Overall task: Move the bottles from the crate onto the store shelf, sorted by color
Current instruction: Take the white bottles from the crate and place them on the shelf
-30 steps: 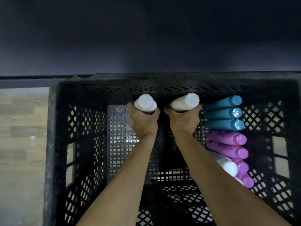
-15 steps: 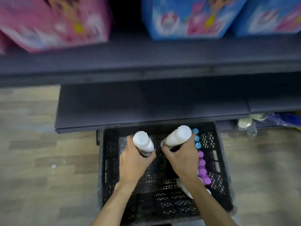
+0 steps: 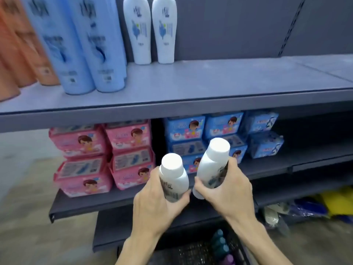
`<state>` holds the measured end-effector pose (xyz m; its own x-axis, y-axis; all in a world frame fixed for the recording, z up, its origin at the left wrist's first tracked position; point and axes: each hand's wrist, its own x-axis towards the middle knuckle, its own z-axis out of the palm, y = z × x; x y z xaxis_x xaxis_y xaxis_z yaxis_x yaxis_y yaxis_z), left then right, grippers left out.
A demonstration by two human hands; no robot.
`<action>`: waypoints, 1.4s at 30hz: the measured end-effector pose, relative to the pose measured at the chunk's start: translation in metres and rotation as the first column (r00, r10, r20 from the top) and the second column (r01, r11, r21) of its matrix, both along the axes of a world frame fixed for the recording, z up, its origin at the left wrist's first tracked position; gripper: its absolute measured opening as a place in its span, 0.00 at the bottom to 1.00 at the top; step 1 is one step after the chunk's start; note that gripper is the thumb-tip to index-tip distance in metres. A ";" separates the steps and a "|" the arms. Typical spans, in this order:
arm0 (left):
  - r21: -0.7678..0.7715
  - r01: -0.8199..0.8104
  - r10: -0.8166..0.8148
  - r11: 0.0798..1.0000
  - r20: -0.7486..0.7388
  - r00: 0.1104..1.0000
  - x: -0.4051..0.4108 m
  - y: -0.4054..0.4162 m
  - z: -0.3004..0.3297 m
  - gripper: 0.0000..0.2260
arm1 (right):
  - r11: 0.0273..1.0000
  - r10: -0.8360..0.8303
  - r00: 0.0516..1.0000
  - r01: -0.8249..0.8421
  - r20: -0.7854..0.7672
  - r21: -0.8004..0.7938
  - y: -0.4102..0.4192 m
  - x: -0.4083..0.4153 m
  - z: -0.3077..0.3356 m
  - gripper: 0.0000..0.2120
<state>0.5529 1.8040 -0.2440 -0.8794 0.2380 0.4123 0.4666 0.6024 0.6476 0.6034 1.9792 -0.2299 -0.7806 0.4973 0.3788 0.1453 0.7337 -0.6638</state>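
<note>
From the head camera I see my left hand (image 3: pixel 152 203) with its fingers curled round one white bottle (image 3: pixel 174 178), and my right hand (image 3: pixel 227 190) gripping a second white bottle (image 3: pixel 212 165) — caps up, the two just beside each other. Above my fingers, two white bottles (image 3: pixel 150 31) stand on the grey shelf (image 3: pixel 210 83). Below my wrists, the black crate (image 3: pixel 193 253) holds teal bottles (image 3: pixel 219 241) — a purple one beneath.

Two bare forearms entering from six o'clock, no sleeves, left hand (image 3: pixel 152 203) at seven o'clock, right hand (image 3: pixel 229 192) at five o'clock, short unpainted fingernails, no rings or watch
</note>
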 end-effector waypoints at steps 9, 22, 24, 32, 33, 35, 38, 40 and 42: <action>0.094 -0.023 0.061 0.995 -0.427 0.902 -0.023 -0.007 0.193 0.28 | 0.982 0.064 0.956 -0.009 -0.286 0.191 -0.003 -0.033 0.192 0.29; 0.029 -0.406 0.401 0.913 -0.232 0.886 -0.081 0.028 0.255 0.28 | 0.994 0.039 0.984 -0.020 -0.176 0.108 0.015 -0.120 0.241 0.31; 0.043 -0.434 0.432 0.900 -0.227 0.873 -0.087 0.031 0.252 0.29 | 0.995 0.021 0.987 -0.005 -0.161 0.101 0.016 -0.127 0.240 0.31; 0.043 -0.456 0.453 0.889 -0.232 0.861 -0.101 0.045 0.239 0.30 | 0.990 -0.045 0.992 0.061 -0.120 0.129 0.011 -0.134 0.232 0.32; 0.046 -0.452 0.449 0.891 -0.231 0.863 -0.102 0.045 0.238 0.29 | 0.989 -0.047 0.993 0.061 -0.106 0.132 0.011 -0.134 0.230 0.32; 0.051 -0.439 0.438 0.897 -0.228 0.869 -0.101 0.044 0.237 0.28 | 0.989 -0.049 0.996 0.060 -0.080 0.137 0.010 -0.135 0.226 0.32; 0.018 -0.426 0.419 0.904 -0.222 0.880 -0.100 0.040 0.234 0.26 | 0.990 -0.052 0.997 0.059 -0.052 0.132 0.010 -0.133 0.221 0.31; -0.023 -0.420 0.407 0.907 -0.204 0.890 -0.099 0.036 0.229 0.25 | 0.991 -0.043 0.999 0.046 -0.026 0.129 0.011 -0.131 0.217 0.30; -0.048 -0.412 0.398 0.910 -0.179 0.900 -0.097 0.033 0.223 0.24 | 0.992 -0.022 1.000 0.022 -0.003 0.127 0.012 -0.130 0.213 0.29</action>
